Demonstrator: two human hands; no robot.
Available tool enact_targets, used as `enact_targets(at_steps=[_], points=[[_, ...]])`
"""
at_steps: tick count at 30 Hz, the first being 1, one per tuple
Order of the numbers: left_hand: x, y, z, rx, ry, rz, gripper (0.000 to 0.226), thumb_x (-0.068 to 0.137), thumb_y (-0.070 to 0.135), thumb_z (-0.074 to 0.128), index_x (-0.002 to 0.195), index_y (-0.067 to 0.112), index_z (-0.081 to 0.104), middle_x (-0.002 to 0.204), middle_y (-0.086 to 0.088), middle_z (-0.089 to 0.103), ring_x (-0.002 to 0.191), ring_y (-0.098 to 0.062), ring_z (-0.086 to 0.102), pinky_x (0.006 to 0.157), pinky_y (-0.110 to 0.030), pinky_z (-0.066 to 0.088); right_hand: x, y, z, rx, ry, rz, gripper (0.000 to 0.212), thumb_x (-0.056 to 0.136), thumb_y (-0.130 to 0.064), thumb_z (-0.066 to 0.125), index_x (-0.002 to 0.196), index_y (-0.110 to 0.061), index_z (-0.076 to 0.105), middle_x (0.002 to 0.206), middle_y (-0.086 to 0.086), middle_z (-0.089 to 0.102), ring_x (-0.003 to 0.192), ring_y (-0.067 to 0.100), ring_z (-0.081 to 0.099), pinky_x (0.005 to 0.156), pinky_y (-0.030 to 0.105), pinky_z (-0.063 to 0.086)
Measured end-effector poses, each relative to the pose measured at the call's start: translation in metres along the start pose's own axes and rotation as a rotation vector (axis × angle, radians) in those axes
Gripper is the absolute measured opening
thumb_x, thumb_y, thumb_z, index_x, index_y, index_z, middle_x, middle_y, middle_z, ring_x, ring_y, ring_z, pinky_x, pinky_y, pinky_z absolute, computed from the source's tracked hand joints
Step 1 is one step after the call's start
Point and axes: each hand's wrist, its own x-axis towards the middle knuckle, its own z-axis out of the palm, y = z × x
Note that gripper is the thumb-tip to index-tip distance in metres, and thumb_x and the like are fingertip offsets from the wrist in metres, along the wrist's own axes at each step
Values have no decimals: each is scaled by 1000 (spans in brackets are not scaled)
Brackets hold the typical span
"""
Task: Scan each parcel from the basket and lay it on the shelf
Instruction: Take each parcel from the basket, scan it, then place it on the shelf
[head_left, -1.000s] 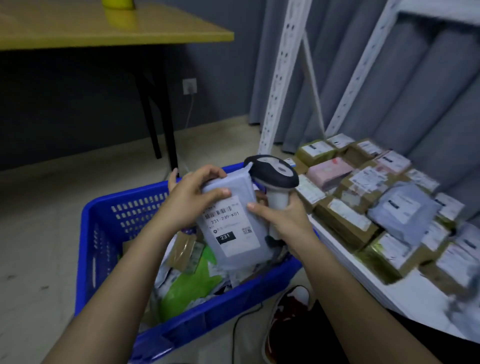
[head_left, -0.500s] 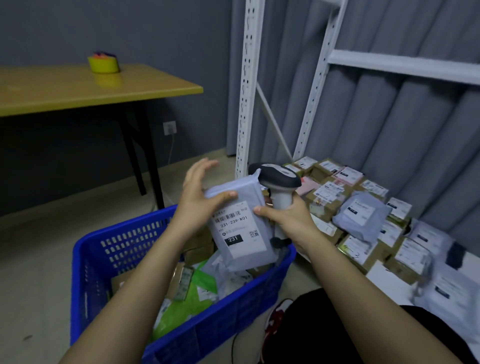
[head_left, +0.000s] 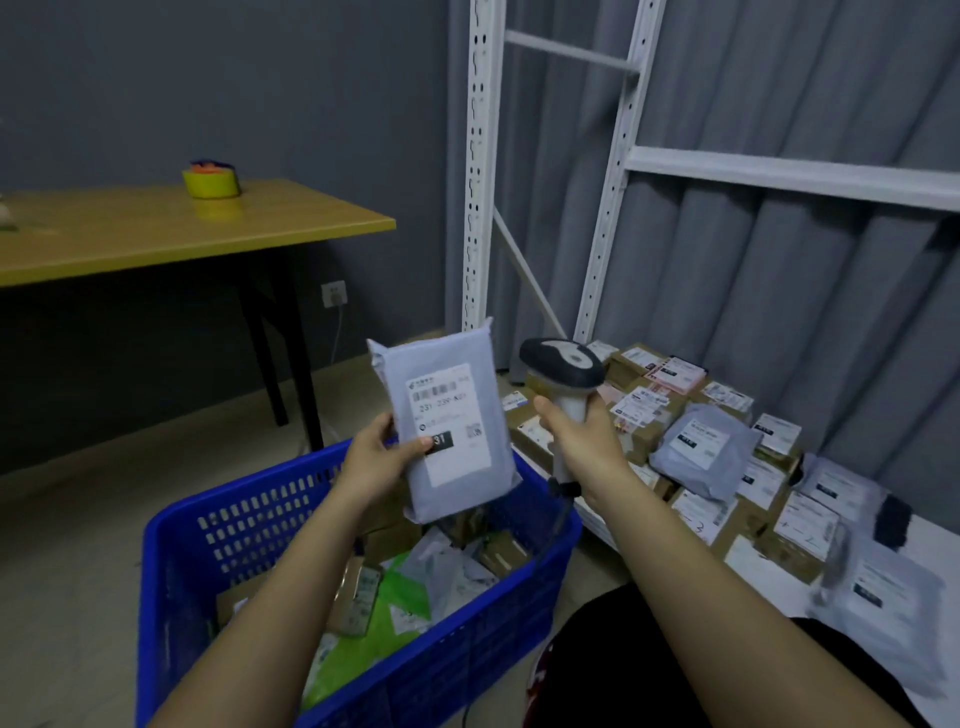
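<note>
My left hand (head_left: 376, 460) grips a grey poly-bag parcel (head_left: 449, 415) by its lower left edge and holds it upright above the blue basket (head_left: 218, 525), its white label facing me. To the right, my right hand (head_left: 579, 441) is wrapped round the handle of a black-headed barcode scanner (head_left: 563, 364), a short gap from the parcel. The basket holds several more parcels, among them a green bag (head_left: 363, 639). On the low white shelf (head_left: 930, 545) at right lie several boxed and bagged parcels (head_left: 701, 447).
The shelf's white uprights (head_left: 480, 166) rise behind the parcel, with a higher shelf board (head_left: 789, 176) to the right. A yellow table (head_left: 171, 228) with rolls of tape (head_left: 212, 181) stands at left. The scanner's cable hangs by the basket. Grey curtain behind.
The parcel has been lifted higher and turned upright; my left hand shifted from its top to its lower left edge. My right hand let go of the parcel and holds only the scanner.
</note>
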Motion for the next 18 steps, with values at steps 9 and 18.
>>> enact_targets(at_steps=[9,18], points=[[23,1,-9,-74,59,-136,45,85,2,66,129,5,53,122,-9,61,97,-22,59,68,-30,50,-28,0,0,-108,-294,40,32,79,-21,78,102,-16,56,66,2,59,51,14,51,54,30,47],[26,5,-4,-37,38,-114,50,84,3,68,131,8,53,123,-9,60,98,-21,59,70,-30,51,-31,-7,-8,-279,-222,15,28,76,-31,80,76,-11,60,46,-4,54,43,12,49,48,22,44]])
